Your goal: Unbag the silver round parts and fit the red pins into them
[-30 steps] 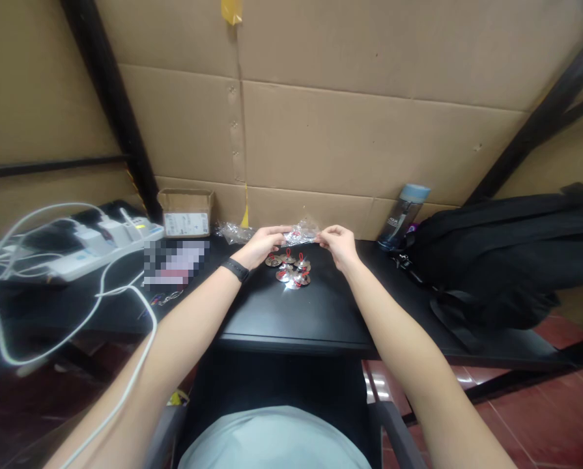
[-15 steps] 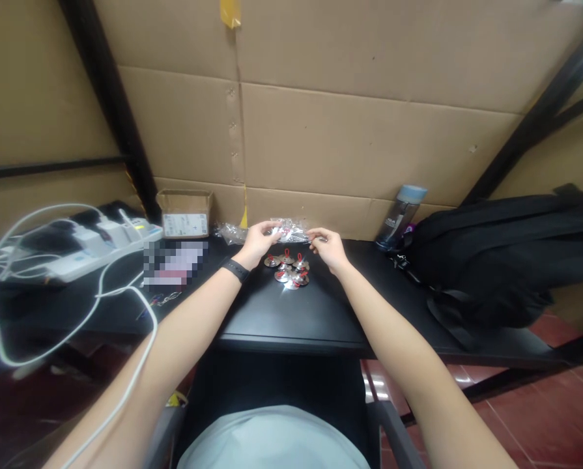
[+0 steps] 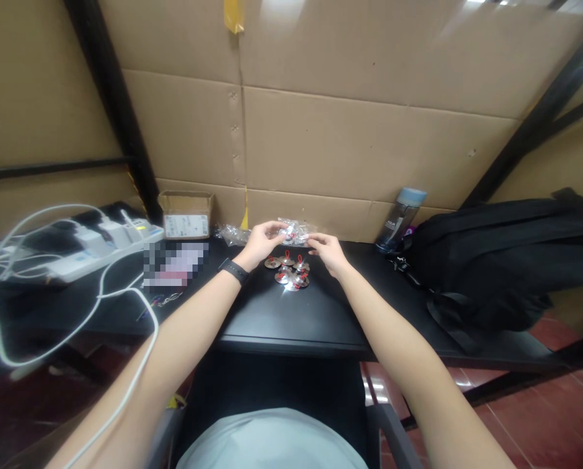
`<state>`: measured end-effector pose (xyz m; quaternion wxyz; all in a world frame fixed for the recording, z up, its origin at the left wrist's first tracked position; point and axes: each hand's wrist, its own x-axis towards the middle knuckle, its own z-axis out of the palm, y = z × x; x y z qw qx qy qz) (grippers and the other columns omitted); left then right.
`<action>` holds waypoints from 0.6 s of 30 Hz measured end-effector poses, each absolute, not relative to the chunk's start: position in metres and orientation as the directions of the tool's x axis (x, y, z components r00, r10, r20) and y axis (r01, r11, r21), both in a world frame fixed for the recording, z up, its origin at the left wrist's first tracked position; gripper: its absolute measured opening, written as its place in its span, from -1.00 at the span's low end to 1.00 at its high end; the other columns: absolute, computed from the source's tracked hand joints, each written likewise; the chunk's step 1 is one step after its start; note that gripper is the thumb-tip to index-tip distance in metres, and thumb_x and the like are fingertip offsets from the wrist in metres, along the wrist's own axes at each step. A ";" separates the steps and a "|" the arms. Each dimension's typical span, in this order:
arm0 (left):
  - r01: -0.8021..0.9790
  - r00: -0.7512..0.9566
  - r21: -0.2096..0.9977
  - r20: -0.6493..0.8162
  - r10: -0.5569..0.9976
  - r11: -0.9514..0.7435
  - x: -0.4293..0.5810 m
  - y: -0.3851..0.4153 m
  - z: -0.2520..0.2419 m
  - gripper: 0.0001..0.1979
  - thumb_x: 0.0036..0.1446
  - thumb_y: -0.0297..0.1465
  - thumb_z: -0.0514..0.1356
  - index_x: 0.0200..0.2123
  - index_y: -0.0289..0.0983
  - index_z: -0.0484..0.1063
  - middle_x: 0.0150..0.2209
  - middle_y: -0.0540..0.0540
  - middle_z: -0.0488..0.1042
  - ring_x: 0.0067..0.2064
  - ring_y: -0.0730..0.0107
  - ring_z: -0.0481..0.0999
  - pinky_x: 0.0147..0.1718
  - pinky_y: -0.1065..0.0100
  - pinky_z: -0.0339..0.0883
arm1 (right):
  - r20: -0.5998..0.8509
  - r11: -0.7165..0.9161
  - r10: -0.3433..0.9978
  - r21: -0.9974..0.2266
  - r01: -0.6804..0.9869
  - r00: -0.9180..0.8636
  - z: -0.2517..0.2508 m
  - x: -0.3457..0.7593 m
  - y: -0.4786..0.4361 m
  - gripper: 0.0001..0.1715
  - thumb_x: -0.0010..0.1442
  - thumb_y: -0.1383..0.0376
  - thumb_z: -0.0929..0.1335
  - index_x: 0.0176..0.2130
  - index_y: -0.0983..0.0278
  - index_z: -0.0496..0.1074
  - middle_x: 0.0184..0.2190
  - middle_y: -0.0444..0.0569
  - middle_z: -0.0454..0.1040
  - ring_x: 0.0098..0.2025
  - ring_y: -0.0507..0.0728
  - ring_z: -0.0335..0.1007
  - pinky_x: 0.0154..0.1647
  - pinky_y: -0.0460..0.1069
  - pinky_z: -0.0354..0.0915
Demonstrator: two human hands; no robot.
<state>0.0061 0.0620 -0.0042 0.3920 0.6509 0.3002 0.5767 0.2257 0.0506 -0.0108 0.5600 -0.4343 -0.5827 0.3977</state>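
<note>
Small shiny finger cymbals [image 3: 286, 262] with red loops lie in a cluster on the black table, just below my hands. Behind them, a crinkled clear plastic bag [image 3: 298, 229] is raised between my two hands, with a metal piece and a bit of red showing in it. My left hand [image 3: 262, 242], with a dark watch band at the wrist, grips the bag's left side between thumb and fingers. At the right edge of the bag, my right hand [image 3: 329, 253] has its thumb and fingertips closed on the plastic; the exact contact is small and blurred.
Another crumpled clear bag [image 3: 232, 234] lies left of my left hand, near an open cardboard box [image 3: 186, 226]. A power strip [image 3: 71, 264] with white cables fills the left side. On the right stand a water bottle [image 3: 398, 221] and a black backpack [image 3: 486, 260].
The plastic bag has shifted and creased differently, and the metal piece inside shows more clearly. My right fingers have changed position slightly at its edge. The cymbals on the table stay put.
</note>
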 end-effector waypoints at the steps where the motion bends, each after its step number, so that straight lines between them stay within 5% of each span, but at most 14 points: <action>1: -0.072 0.167 0.852 0.524 0.835 -0.519 0.007 0.061 -0.003 -0.68 0.04 -0.39 0.44 -0.10 -0.30 0.62 -0.02 -0.22 0.64 0.00 0.19 0.62 0.12 0.13 0.42 | 0.287 0.287 0.958 -0.957 0.032 -0.016 -0.011 0.225 0.050 -0.78 0.04 0.23 0.53 -0.25 0.24 0.65 -0.24 -0.01 0.67 -0.22 0.10 0.56 -0.31 -0.08 0.42; 7: -0.120 0.162 0.827 0.562 0.811 -0.549 0.010 0.055 -0.001 -0.63 0.00 -0.28 0.49 -0.12 -0.31 0.65 -0.06 -0.24 0.67 -0.03 0.14 0.65 0.07 0.12 0.47 | 0.231 0.220 0.960 -0.972 -0.085 -0.159 -0.012 0.223 0.044 -0.54 -0.09 0.12 0.63 -0.19 0.26 0.67 -0.12 0.08 0.68 -0.14 0.14 0.58 -0.22 -0.05 0.42; 18: -0.065 0.069 0.829 0.560 0.826 -0.556 0.016 0.057 -0.003 -0.71 0.06 -0.27 0.45 -0.18 -0.32 0.68 -0.13 -0.24 0.69 -0.08 0.13 0.67 0.04 0.12 0.50 | 0.239 0.224 0.966 -0.964 -0.141 -0.097 -0.012 0.220 0.045 -0.57 -0.16 0.10 0.65 -0.31 0.29 0.68 -0.18 0.05 0.69 -0.14 0.12 0.57 -0.13 -0.04 0.36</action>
